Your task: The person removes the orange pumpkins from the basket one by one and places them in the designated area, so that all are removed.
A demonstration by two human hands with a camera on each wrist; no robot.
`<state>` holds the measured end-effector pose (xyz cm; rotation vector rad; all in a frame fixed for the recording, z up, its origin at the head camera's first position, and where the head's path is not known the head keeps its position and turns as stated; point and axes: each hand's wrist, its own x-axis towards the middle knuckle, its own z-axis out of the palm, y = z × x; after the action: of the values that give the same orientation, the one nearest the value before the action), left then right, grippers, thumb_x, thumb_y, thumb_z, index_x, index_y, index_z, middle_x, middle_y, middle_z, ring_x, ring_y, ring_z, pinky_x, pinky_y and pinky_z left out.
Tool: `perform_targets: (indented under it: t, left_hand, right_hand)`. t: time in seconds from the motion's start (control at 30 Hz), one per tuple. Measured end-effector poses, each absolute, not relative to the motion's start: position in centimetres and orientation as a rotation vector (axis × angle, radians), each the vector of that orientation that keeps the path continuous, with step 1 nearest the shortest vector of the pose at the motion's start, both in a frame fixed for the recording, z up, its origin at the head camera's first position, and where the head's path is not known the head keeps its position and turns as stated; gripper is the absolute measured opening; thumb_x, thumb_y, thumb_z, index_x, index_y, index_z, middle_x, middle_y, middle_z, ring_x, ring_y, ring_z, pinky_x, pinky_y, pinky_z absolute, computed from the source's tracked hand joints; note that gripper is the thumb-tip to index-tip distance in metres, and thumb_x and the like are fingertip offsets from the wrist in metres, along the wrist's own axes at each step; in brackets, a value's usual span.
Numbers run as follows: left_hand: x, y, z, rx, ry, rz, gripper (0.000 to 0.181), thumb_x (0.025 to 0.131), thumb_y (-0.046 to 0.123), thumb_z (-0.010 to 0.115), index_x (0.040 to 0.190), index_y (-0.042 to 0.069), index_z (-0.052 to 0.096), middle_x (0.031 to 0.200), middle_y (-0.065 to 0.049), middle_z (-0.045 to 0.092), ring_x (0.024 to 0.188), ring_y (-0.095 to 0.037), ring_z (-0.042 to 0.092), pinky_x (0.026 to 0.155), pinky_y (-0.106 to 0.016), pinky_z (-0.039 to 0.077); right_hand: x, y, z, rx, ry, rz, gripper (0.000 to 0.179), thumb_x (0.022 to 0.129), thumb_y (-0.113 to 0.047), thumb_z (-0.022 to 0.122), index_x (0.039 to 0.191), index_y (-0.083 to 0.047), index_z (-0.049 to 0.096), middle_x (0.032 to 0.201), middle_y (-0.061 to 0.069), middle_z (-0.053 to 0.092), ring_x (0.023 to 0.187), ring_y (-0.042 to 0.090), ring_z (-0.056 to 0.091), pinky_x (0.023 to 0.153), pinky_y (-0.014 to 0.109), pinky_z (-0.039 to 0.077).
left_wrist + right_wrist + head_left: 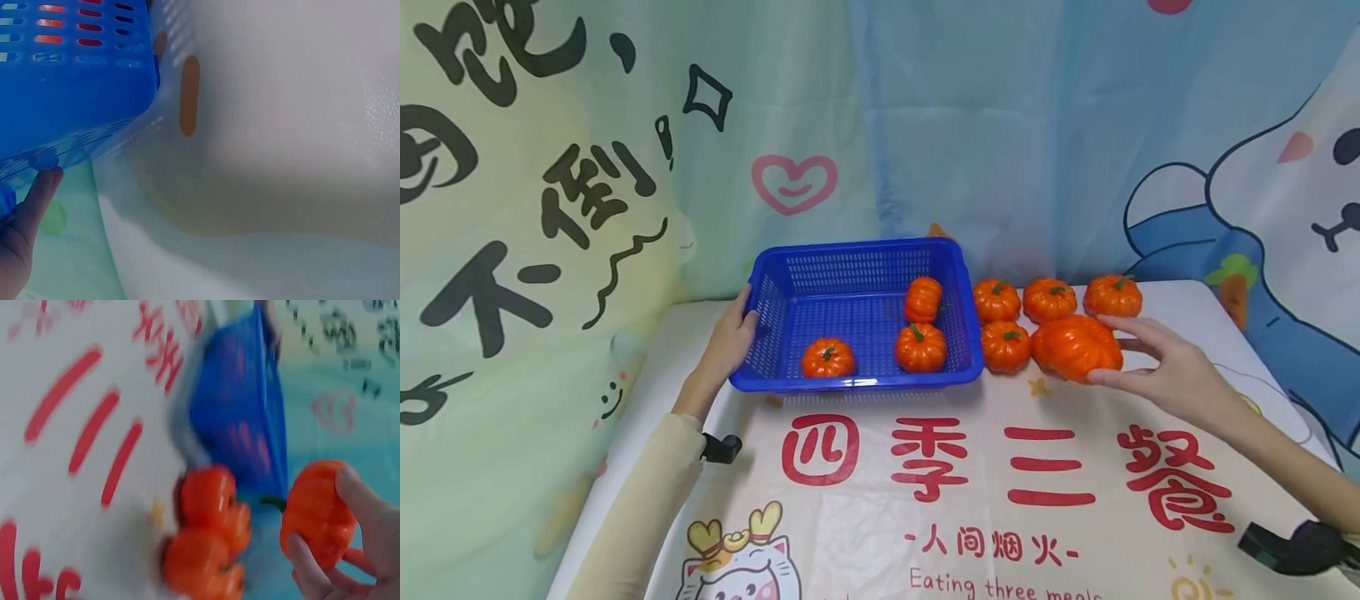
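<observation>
My left hand [728, 340] grips the left side of a blue plastic basket [857, 385]. Several small orange toy pumpkins [921, 348] with green stems lie inside, two at the right and one at the front. To the right of the basket, my right hand [1176, 375] pinches another toy pumpkin [320, 509] between thumb and fingers. In the head view this pumpkin covers part of the group on the table. The left wrist view shows fingers [39, 203] against the basket's slotted wall; the thumb's contact is hidden there.
More toy pumpkins [1049, 300] stand in two rows beside the basket's right wall. A printed cloth [865, 517] with red characters covers the white table. Behind hangs a blue-green curtain [955, 125] with cartoon drawings. A thin cable [1262, 379] runs along the right side.
</observation>
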<state>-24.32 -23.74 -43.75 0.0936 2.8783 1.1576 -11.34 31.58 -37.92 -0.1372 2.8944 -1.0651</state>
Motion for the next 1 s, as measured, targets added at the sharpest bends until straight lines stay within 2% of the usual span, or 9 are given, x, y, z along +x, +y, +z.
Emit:
perform_targets:
  t: [0.03,0.07,0.2,0.4,0.83,1.0]
  left_hand:
    - [-24.3,-23.7,-43.7,0.091,2.879,1.158,0.058,0.103,0.019,0.029,0.156,0.007,0.010,0.161,-0.022,0.016,0.149,-0.041,0.017,0.121,-0.057,0.016]
    - [-24.3,-23.7,-43.8,0.088,2.879,1.159,0.058,0.103,0.020,0.029,0.157,0.007,0.010,0.161,-0.022,0.016,0.149,-0.041,0.017,0.121,-0.057,0.016]
    - [-24.2,-23.7,-43.8,0.084,2.871,1.168,0.058,0.104,0.021,0.029,0.157,0.009,0.010,0.161,-0.022,0.016,0.149,-0.041,0.017,0.121,-0.057,0.016]
    - [-24.2,-23.6,-44.0,0.104,2.874,1.169,0.058,0.104,0.020,0.029,0.156,0.007,0.010,0.161,-0.023,0.017,0.149,-0.042,0.017,0.121,-0.057,0.016]
    - [-24.4,-23.8,-43.9,0.099,2.875,1.172,0.058,0.104,0.020,0.029,0.157,0.008,0.010,0.161,-0.022,0.016,0.149,-0.041,0.017,0.121,-0.057,0.015]
    - [-24.4,-23.8,-43.9,0.091,2.877,1.163,0.058,0.104,0.021,0.029,0.157,0.008,0.010,0.161,-0.022,0.017,0.149,-0.042,0.017,0.121,-0.058,0.016]
  right_hand:
    - [-11.9,32.5,-38.2,-0.104,2.920,-1.051,0.080,0.085,-0.034,0.073,0.150,-0.007,0.034,0.148,0.032,0.035,0.119,0.055,0.046,0.078,0.063,0.054]
    - [-12.5,33.5,-38.5,-0.071,2.944,-1.030,0.081,0.086,-0.036,0.072,0.150,-0.006,0.033,0.147,0.033,0.034,0.118,0.056,0.045,0.073,0.060,0.056]
    - [-14.6,37.2,-39.5,0.063,2.969,-0.982,0.083,0.088,-0.041,0.067,0.150,-0.001,0.030,0.144,0.036,0.035,0.116,0.057,0.044,0.070,0.060,0.057]
    - [-15.7,40.4,-40.5,0.134,2.946,-0.969,0.084,0.089,-0.043,0.065,0.150,0.002,0.028,0.140,0.038,0.035,0.115,0.057,0.043,0.066,0.056,0.058]
    - [-16.5,40.4,-40.4,0.083,2.991,-0.950,0.080,0.085,-0.041,0.071,0.141,0.005,0.037,0.135,0.034,0.041,0.113,0.052,0.044,0.065,0.051,0.059]
    - [-16.8,40.1,-40.5,0.051,3.040,-0.884,0.084,0.083,-0.042,0.073,0.145,0.001,0.036,0.134,0.034,0.039,0.108,0.048,0.045,0.062,0.051,0.058]
